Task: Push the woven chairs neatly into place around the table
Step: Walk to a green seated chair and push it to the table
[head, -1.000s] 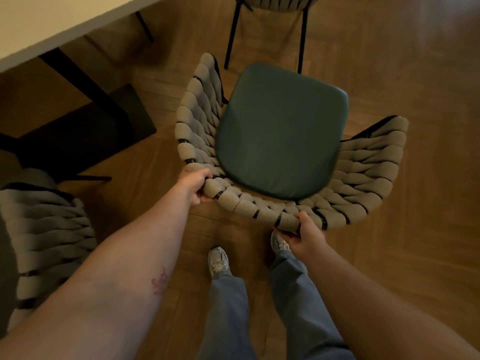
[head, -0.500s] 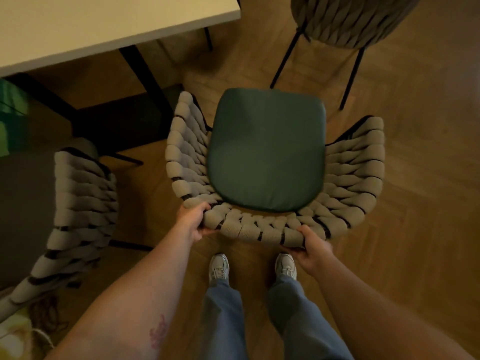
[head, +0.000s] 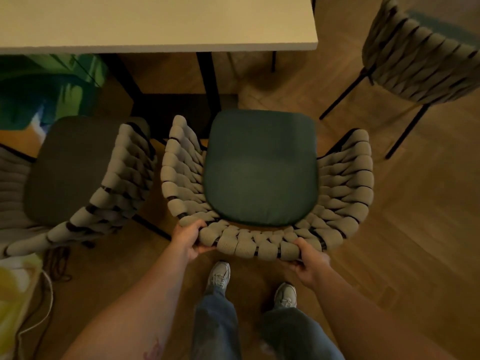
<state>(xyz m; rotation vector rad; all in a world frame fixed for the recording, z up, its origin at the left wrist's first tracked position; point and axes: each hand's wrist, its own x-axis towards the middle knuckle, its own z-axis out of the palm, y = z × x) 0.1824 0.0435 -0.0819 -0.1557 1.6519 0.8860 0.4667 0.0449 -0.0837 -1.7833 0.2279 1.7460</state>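
Observation:
A woven chair (head: 345, 183) with a dark green seat cushion stands right in front of me, its seat facing the white table (head: 155, 22). My left hand (head: 188, 239) grips the left part of its woven backrest rim. My right hand (head: 310, 258) grips the rim further right. The seat's front edge lies just short of the table's near edge, beside a black table leg (head: 209, 84). A second woven chair (head: 114, 193) with a dark cushion stands close on the left, almost touching.
A third woven chair (head: 420, 58) on black legs stands at the upper right, off the table's corner. Green and blue items (head: 46, 92) lie under the table at left. A cord (head: 41, 315) and yellowish object (head: 13, 294) lie on the wooden floor at lower left.
The held chair has moved toward the table and swung square to it, ending beside the left chair. Both hands have kept their grip on the backrest, and I have stepped forward.

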